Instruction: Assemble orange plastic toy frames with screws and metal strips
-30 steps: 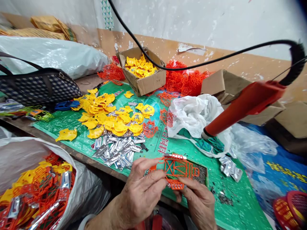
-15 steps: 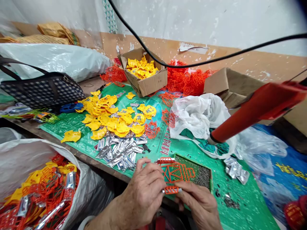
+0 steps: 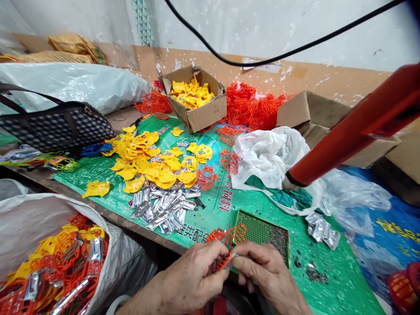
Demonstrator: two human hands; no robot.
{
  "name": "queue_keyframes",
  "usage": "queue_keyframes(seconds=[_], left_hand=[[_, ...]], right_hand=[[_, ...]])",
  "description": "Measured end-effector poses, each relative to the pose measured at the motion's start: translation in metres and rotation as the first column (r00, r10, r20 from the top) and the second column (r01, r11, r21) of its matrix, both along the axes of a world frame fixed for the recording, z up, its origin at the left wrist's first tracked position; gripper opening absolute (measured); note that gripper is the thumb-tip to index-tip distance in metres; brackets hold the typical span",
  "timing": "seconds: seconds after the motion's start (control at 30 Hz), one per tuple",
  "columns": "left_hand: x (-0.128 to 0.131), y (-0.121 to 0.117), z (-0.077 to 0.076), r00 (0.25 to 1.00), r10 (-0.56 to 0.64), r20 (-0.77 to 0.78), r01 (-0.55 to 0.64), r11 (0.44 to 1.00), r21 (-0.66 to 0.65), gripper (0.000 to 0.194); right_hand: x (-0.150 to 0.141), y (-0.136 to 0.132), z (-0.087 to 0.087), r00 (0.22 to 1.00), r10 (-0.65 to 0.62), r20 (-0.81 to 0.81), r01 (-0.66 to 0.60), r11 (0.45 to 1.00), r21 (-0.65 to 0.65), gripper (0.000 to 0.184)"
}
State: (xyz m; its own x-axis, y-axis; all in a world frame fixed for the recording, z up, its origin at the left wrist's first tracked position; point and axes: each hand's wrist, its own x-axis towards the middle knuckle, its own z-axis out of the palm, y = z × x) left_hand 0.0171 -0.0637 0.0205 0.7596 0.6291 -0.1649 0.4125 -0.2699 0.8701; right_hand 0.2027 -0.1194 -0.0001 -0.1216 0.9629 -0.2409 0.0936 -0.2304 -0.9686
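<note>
Close to the table's front edge, my left hand (image 3: 197, 273) is closed on an orange-red plastic lattice piece (image 3: 241, 232), fingers and thumb gripping its near side. My right hand (image 3: 267, 273) pinches a small silver metal strip (image 3: 233, 258) against that same side of the lattice. My fingers hide part of both. Just behind my right hand lies a green tray (image 3: 252, 223) with a grid bottom, holding many tiny dark metal parts (image 3: 278, 238). A heap of silver metal strips (image 3: 167, 210) lies to the left, in front of a pile of yellow plastic pieces (image 3: 144, 153).
A white sack (image 3: 108, 249) of mixed orange, yellow and silver parts stands at left. Behind are a carton (image 3: 206, 116) of yellow pieces and orange lattice heaps (image 3: 252, 107). A red bar (image 3: 344, 135) slants over a white plastic bag (image 3: 269, 153) at right.
The lattice piece is now tilted and lower, turned from its flat view. My hands have come closer together around its near side. The view has shifted slightly.
</note>
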Motion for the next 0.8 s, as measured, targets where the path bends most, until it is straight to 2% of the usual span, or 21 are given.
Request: queue_keyframes(seconds=[0.07,0.13,0.23,0.3,0.37,0.4,0.43,0.47,0.5,0.53,0.57,0.6,0.67,0.7,0.77,0.8], left_hand=[[0.003,0.001,-0.003,0.999,0.038,0.027,-0.034,0.993,-0.116,0.011],[0.005,0.001,-0.007,0.992,0.081,0.095,-0.052,0.958,-0.281,0.018],[0.006,0.002,-0.012,0.954,0.171,0.246,-0.018,0.852,-0.522,0.023],[0.005,0.004,-0.016,0.926,0.244,0.29,-0.005,0.773,-0.635,0.023],[0.003,0.008,-0.02,0.911,0.329,0.251,-0.072,0.724,-0.686,0.025],[0.002,0.011,-0.023,0.904,0.368,0.218,-0.123,0.713,-0.69,0.025],[0.001,0.013,-0.026,0.896,0.403,0.187,-0.176,0.709,-0.683,0.025],[0.0,0.016,-0.028,0.886,0.434,0.162,-0.225,0.708,-0.67,0.024],[0.0,0.018,-0.031,0.877,0.457,0.147,-0.259,0.708,-0.657,0.024],[0.0,0.02,-0.033,0.872,0.469,0.141,-0.279,0.712,-0.645,0.023],[0.001,0.021,-0.034,0.867,0.48,0.137,-0.296,0.715,-0.633,0.023],[0.001,0.022,-0.034,0.863,0.486,0.135,-0.308,0.72,-0.622,0.022],[0.004,0.021,-0.033,0.859,0.494,0.134,-0.324,0.727,-0.606,0.023],[0.006,0.021,-0.032,0.857,0.498,0.13,-0.332,0.728,-0.6,0.023],[0.009,0.019,-0.031,0.854,0.508,0.113,-0.354,0.726,-0.589,0.022],[0.011,0.019,-0.03,0.851,0.514,0.106,-0.365,0.725,-0.585,0.022]], right_hand=[[-0.003,0.003,-0.001,0.999,-0.034,-0.039,0.033,0.999,-0.029,0.043],[-0.008,0.006,-0.001,0.997,-0.062,-0.056,0.061,0.998,-0.007,0.041],[-0.014,0.008,-0.002,0.998,-0.068,-0.009,0.068,0.992,0.107,0.034],[-0.013,0.008,-0.001,0.997,-0.071,0.039,0.061,0.974,0.22,0.025],[-0.003,0.007,0.004,0.981,-0.185,0.066,0.152,0.927,0.344,0.024],[0.007,0.007,0.008,0.949,-0.309,0.067,0.256,0.875,0.411,0.027],[0.02,0.008,0.013,0.881,-0.47,0.062,0.387,0.789,0.477,0.029],[0.035,0.01,0.018,0.761,-0.647,0.043,0.524,0.653,0.547,0.031],[0.053,0.014,0.025,0.612,-0.791,0.019,0.612,0.488,0.623,0.032],[0.071,0.019,0.031,0.483,-0.876,-0.009,0.635,0.343,0.692,0.036],[0.09,0.027,0.037,0.397,-0.917,-0.043,0.609,0.228,0.76,0.044],[0.108,0.036,0.043,0.376,-0.926,-0.042,0.57,0.196,0.798,0.058],[0.137,0.058,0.053,0.432,-0.902,0.013,0.508,0.255,0.823,0.083],[0.146,0.071,0.057,0.506,-0.862,-0.001,0.501,0.293,0.815,0.084],[0.152,0.094,0.064,0.706,-0.704,-0.081,0.501,0.415,0.759,0.072],[0.15,0.104,0.067,0.762,-0.633,-0.137,0.52,0.471,0.712,0.063]])
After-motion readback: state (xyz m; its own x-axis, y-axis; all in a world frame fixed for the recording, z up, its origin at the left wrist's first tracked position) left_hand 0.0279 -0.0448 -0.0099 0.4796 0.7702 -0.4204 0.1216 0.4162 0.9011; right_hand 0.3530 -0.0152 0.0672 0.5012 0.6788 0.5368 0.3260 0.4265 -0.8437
